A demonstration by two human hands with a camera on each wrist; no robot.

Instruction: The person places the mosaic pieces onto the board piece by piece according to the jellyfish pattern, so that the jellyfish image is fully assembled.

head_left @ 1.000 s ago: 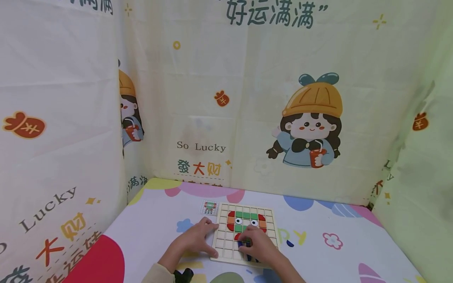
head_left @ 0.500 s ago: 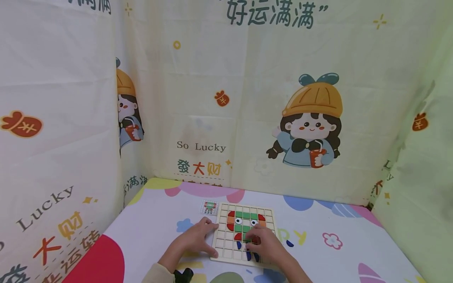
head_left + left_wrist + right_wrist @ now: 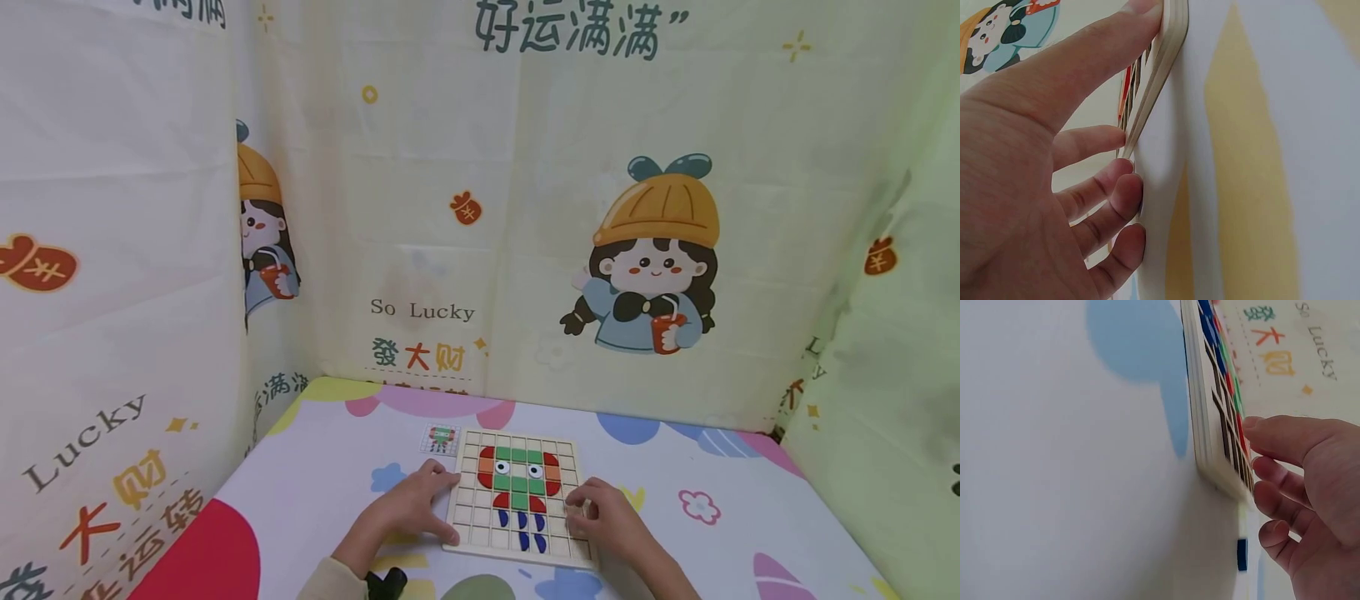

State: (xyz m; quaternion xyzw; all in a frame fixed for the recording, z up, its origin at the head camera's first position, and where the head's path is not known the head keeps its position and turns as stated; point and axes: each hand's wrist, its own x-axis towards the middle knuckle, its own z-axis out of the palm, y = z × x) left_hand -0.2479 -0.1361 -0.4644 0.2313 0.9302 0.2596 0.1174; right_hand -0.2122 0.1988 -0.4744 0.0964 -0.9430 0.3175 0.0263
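A square wooden grid board [image 3: 468, 533] lies on the table. Set in its cells is a figure of green squares [image 3: 519, 500], red curved pieces [image 3: 486, 480], round eye pieces [image 3: 535, 472] and several dark blue half-round pieces [image 3: 522, 542]. My left hand [image 3: 415, 506] rests against the board's left edge, thumb at the near corner; in the left wrist view the thumb touches the wooden rim [image 3: 1163, 50]. Above the board's right edge is my right hand [image 3: 611, 518], fingers loosely bent with nothing visible between them. In the right wrist view a loose dark blue piece [image 3: 1242, 555] lies beyond the board's corner.
A small picture card [image 3: 439, 439] showing a similar figure lies by the board's far left corner. The tabletop [image 3: 675, 467] carries a printed colourful pattern. Printed cloth walls [image 3: 420, 208] stand at the back and both sides.
My right hand has moved right, off the figure to the board's right edge, uncovering the red, green and blue pieces beneath it. The left hand keeps its place on the board.
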